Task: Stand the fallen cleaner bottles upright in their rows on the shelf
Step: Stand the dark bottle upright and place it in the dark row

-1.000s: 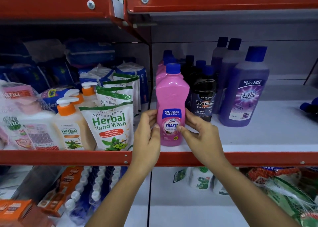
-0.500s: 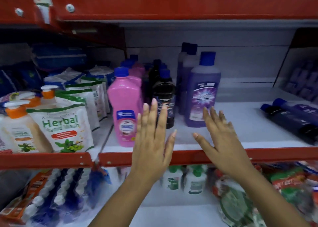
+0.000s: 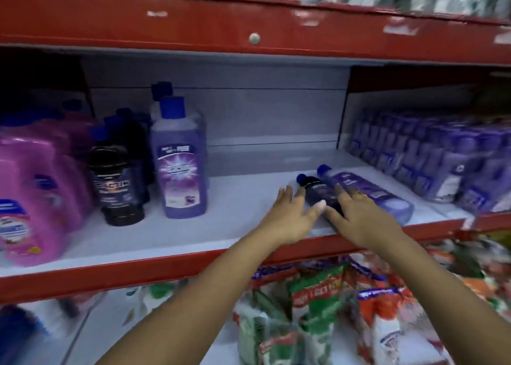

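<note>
Two cleaner bottles lie on their sides on the white shelf (image 3: 237, 198), caps pointing to the back left: a black bottle (image 3: 315, 189) and, right beside it, a purple bottle (image 3: 367, 191). My left hand (image 3: 290, 216) hovers with fingers spread just left of the black bottle. My right hand (image 3: 359, 215) lies over the lower end of the black bottle, fingers apart, hiding its base. Neither hand has closed on a bottle. Upright rows stand at the left: pink bottles (image 3: 30, 198), black bottles (image 3: 117, 182) and purple bottles (image 3: 179, 168).
A block of small purple bottles (image 3: 431, 154) fills the shelf's right end. A red shelf lip (image 3: 138, 270) runs along the front and a red shelf (image 3: 249, 27) hangs overhead. Packets (image 3: 318, 303) crowd the shelf below.
My hands left the upright pink bottle and swept right with open fingers. The view panned right with them, and both hands now reach the two fallen bottles.
</note>
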